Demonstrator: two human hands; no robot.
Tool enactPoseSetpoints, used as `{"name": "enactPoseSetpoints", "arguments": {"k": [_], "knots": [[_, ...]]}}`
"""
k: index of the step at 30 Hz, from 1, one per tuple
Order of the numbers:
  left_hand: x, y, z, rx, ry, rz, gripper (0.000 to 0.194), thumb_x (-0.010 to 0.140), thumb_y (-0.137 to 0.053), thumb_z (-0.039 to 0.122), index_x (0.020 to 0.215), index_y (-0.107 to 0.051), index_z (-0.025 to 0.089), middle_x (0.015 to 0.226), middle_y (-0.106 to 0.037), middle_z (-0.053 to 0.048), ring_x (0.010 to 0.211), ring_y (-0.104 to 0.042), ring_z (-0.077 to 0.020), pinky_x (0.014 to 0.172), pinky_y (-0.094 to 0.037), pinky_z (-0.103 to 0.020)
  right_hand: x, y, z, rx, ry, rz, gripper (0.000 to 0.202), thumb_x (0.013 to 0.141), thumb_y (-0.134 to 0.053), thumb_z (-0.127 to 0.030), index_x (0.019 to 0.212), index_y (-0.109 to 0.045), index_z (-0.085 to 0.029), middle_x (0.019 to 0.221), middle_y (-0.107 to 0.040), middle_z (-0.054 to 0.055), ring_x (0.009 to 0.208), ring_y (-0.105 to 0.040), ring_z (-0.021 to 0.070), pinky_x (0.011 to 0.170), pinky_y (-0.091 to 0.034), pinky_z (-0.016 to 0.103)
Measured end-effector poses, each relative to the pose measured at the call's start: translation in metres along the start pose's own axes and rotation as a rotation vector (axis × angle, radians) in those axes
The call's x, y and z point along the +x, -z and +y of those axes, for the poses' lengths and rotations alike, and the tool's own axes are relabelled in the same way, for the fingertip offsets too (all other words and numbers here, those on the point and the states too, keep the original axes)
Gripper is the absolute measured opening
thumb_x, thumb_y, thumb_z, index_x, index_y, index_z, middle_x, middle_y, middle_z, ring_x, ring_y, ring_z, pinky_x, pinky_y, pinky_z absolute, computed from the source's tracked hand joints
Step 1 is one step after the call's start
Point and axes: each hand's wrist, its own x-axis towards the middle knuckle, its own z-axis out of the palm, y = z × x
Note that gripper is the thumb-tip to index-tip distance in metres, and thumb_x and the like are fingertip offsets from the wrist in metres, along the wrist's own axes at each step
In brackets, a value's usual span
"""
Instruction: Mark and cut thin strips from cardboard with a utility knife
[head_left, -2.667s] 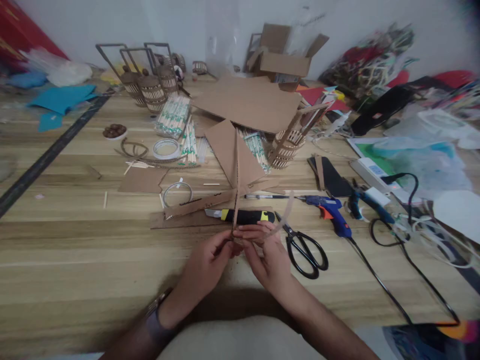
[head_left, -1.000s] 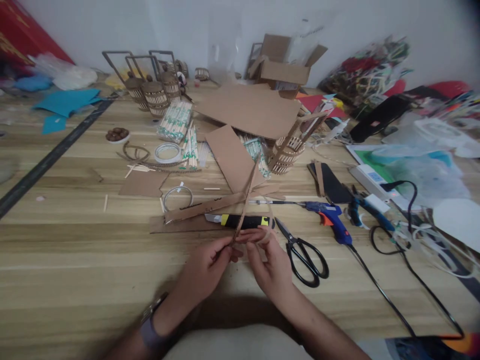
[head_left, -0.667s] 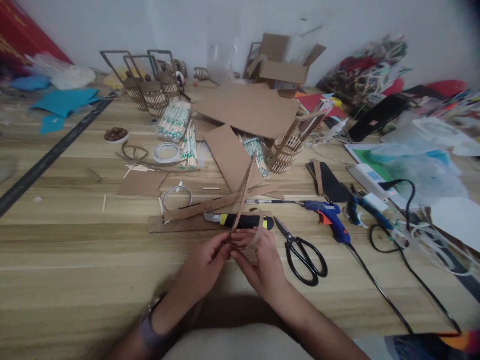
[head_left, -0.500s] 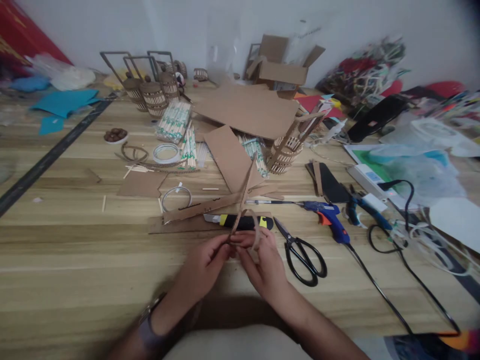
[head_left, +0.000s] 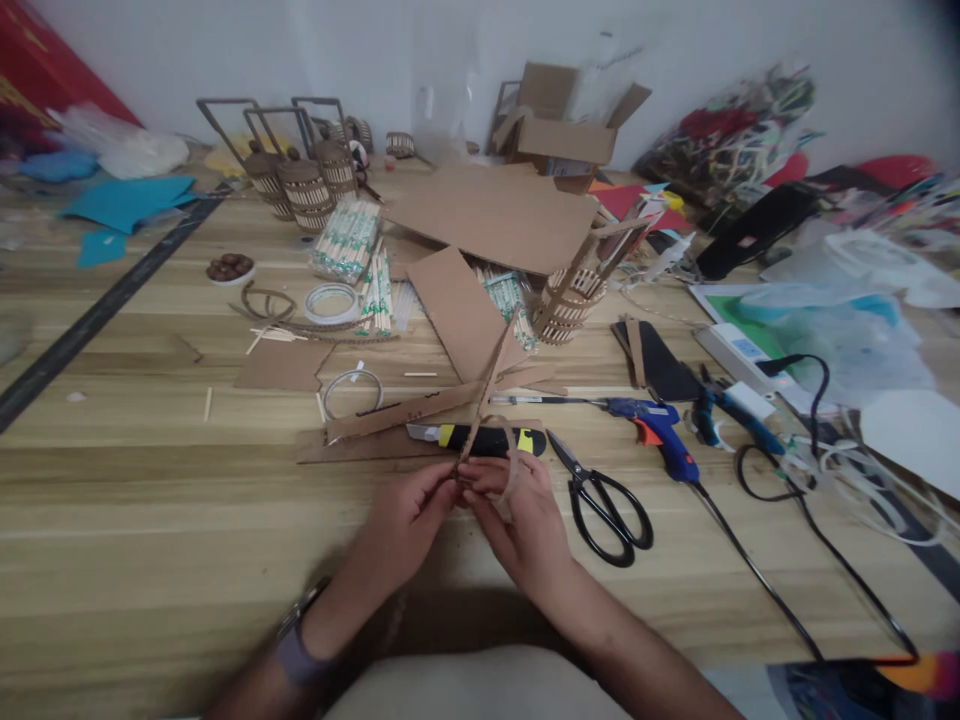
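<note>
Both hands meet low in the middle of the head view, pinching a thin brown cardboard strip. My left hand has thumb and fingers closed on its lower end. Fingers of my right hand press together beside them, and a thin curled strip loops over that hand. The exact grip point is hidden by the fingertips. Just beyond the hands lies a utility knife with its blade out, on cardboard strips. Scissors with black handles rest to the right of my right hand.
A blue glue gun with a trailing cord lies to the right, near pliers. Farther back are tape rolls, packets of sticks, cardboard sheets and a small stick bucket. More buckets stand back left.
The view has shifted very slightly. Both hands keep the same pinch on the cardboard strip, with almost no movement.
</note>
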Motion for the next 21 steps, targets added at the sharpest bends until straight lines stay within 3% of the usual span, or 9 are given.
{"name": "enactPoseSetpoints", "arguments": {"k": [6, 13, 21], "knots": [[0.0005, 0.003, -0.005, 0.023, -0.019, -0.021, 0.036, 0.102, -0.046, 0.039, 0.121, -0.073, 0.023, 0.097, -0.078, -0.003, 0.088, -0.071, -0.02, 0.081, -0.053, -0.03, 0.0019, 0.0037, 0.0008, 0.045, -0.061, 0.022, 0.014, 0.095, -0.058, -0.016, 0.101, -0.053, -0.028, 0.091, -0.079, 0.0, 0.089, -0.075, 0.0197, 0.092, -0.049, 0.041], [0.0042, 0.004, -0.003, -0.001, 0.005, -0.005, 0.038, 0.097, -0.051, 0.041, 0.124, -0.071, 0.024, 0.12, -0.076, -0.006, 0.113, -0.068, -0.026, 0.098, -0.051, -0.036, -0.0035, -0.0014, -0.0005, 0.04, -0.037, -0.002, 0.015, 0.093, -0.059, -0.016, 0.101, -0.057, -0.029, 0.097, -0.079, 0.001, 0.096, -0.075, 0.0202, 0.095, -0.048, 0.042], [0.0033, 0.0032, -0.0033, 0.061, -0.013, 0.006, 0.036, 0.098, -0.047, 0.038, 0.118, -0.073, 0.023, 0.106, -0.079, -0.004, 0.102, -0.071, -0.024, 0.09, -0.053, -0.034, -0.0045, -0.0029, 0.0006, 0.002, -0.035, 0.004, 0.012, 0.096, -0.058, -0.018, 0.102, -0.06, -0.028, 0.099, -0.08, 0.002, 0.095, -0.075, 0.0205, 0.098, -0.045, 0.045]]}}
